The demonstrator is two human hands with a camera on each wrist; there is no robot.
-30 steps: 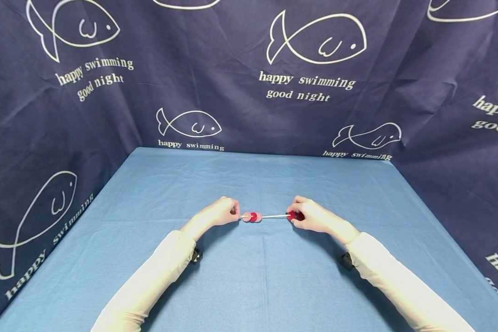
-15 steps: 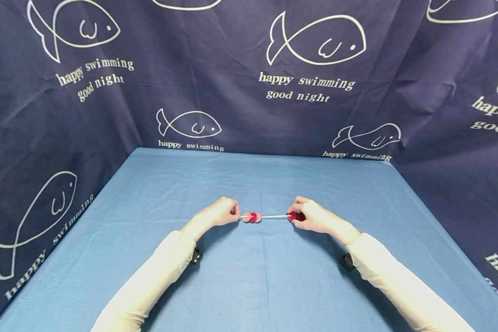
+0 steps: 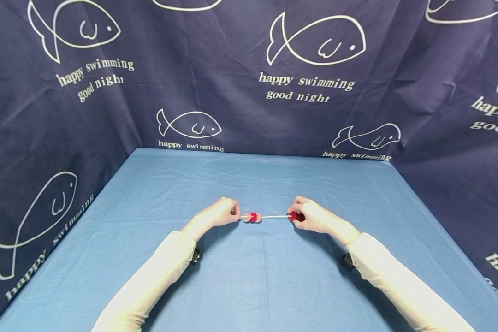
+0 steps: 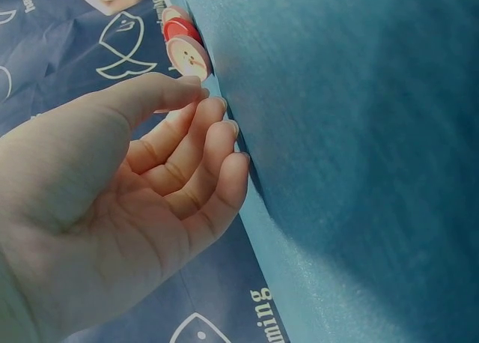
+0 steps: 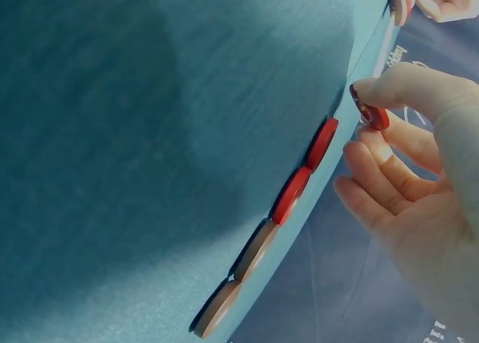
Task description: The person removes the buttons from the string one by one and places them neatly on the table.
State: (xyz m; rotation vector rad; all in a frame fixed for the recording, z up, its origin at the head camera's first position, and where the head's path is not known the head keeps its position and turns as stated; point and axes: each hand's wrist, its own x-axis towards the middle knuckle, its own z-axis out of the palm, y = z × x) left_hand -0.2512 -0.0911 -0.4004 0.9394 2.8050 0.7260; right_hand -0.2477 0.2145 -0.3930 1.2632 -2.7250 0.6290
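With the left hand (image 3: pixel 224 211) pinching the white strand (image 3: pixel 275 216) beside a pink button (image 3: pixel 246 217) on the blue tablecloth (image 3: pixel 265 286) and the right hand (image 3: pixel 313 216) pinching a red button (image 3: pixel 292 216), I'd keep everything straight, without tugging.

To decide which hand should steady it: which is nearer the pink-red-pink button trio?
Left. The left hand is just left of the button trio; the right hand is farther off, to its right, pinching a red button.
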